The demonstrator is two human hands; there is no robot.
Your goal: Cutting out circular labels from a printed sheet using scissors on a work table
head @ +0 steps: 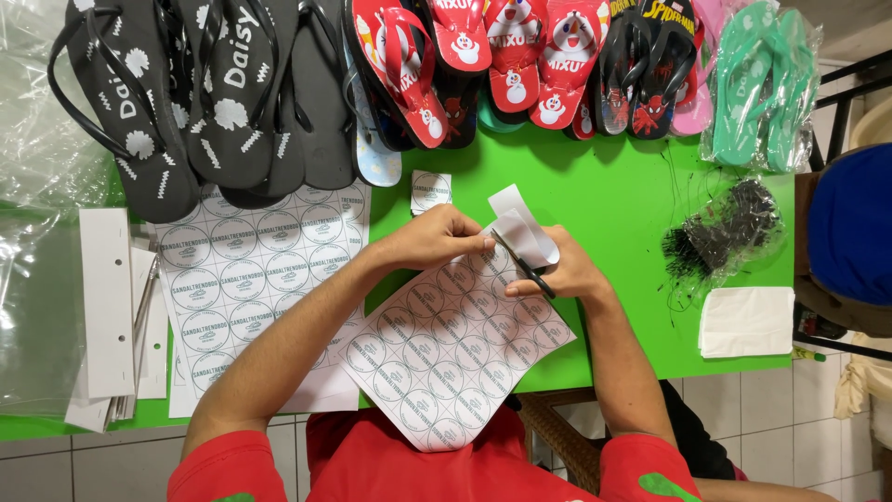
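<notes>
— What are your hands doing?

— My left hand (437, 237) pinches the top edge of a sheet of round labels (446, 349), fingers closed on the paper. My right hand (567, 271) is wrapped around a pair of scissors (525, 265), and the dark blades lie across that same top edge, right by my left fingertips. I can't tell how far apart the blades are.

— Where does the sheet lie?

— Tilted, across the near edge of the green table (613, 204), its lower end hanging over toward my red shirt. A cut strip of white paper (525, 223) curls up just above the scissors, between my two hands.

— And around it?

— To my left a second label sheet (242, 288) lies flat, beside a stack of white card strips (107, 297). One cut square label (430, 191) sits just beyond my left hand. Along the far edge there are flip-flops: black ones (186, 102) on the left, red ones with snowmen (483, 56) in the middle, green ones in a clear bag (762, 84) on the right. A bag of black ties (729, 228) and a folded white cloth (746, 321) lie well off to my right.
</notes>
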